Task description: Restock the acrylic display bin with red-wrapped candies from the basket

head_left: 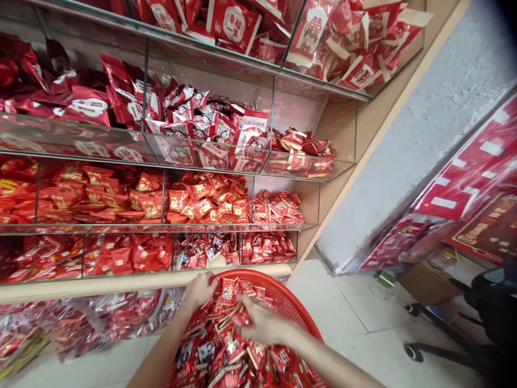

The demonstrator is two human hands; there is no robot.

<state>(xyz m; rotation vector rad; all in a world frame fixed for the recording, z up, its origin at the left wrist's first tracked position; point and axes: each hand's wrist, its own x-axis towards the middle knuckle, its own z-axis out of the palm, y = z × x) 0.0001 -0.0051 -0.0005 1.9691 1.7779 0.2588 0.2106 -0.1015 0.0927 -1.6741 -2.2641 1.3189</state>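
Observation:
A red plastic basket [299, 307] full of small red candy packets [232, 372] stands in front of the shelves. My left hand [199, 291] is closed over the basket's far left rim. Inside the basket, my right hand [260, 322] reaches over the heap with its fingers curled around some candy packets [241, 315]; how many is hidden. Closest to the basket is the bottom shelf row, where small red packets [269, 247] fill a glass-fronted compartment.
Glass-divided shelves hold several kinds of red packets, such as white-labelled ones [234, 21] above. Plastic bags of packets [113, 320] lie under the bottom shelf. To the right are a grey wall [388, 108], a cardboard box [428, 283] and a wheeled chair base [448, 339].

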